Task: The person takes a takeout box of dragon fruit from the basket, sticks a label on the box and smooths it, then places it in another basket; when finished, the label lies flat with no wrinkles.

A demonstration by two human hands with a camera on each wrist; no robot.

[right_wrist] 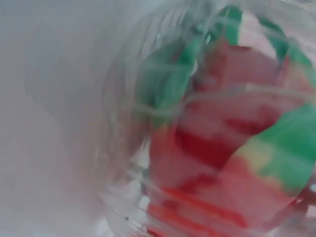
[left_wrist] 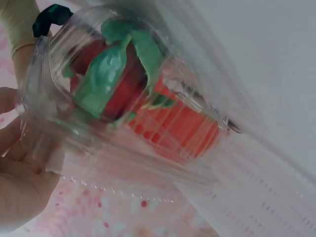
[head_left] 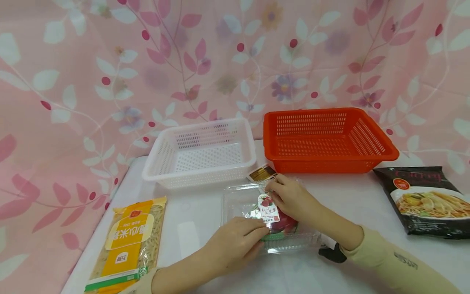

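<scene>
In front of the person lies a clear plastic box (head_left: pixel 238 202), its ribbed wall also close up in both wrist views. Inside it is a red dragon fruit (head_left: pixel 286 222) with green scales (left_wrist: pixel 106 74), large and blurred in the right wrist view. A white label (head_left: pixel 269 209) with a fruit picture and printed characters is on the lid. The left hand (head_left: pixel 238 237) rests over the box's near left part, fingers nearly straight towards the label's lower edge. The right hand (head_left: pixel 290 196) reaches across from the right, bent fingertips at the label's top; whether they pinch it I cannot tell.
A white basket (head_left: pixel 167 177) stands behind the box to the left, a red basket (head_left: pixel 323 165) to the right. A small brown-and-gold packet (head_left: pixel 261 173) lies between. Yellow noodle packaging (head_left: pixel 126 245) is at left, a black noodle bag (head_left: pixel 426 202) at right.
</scene>
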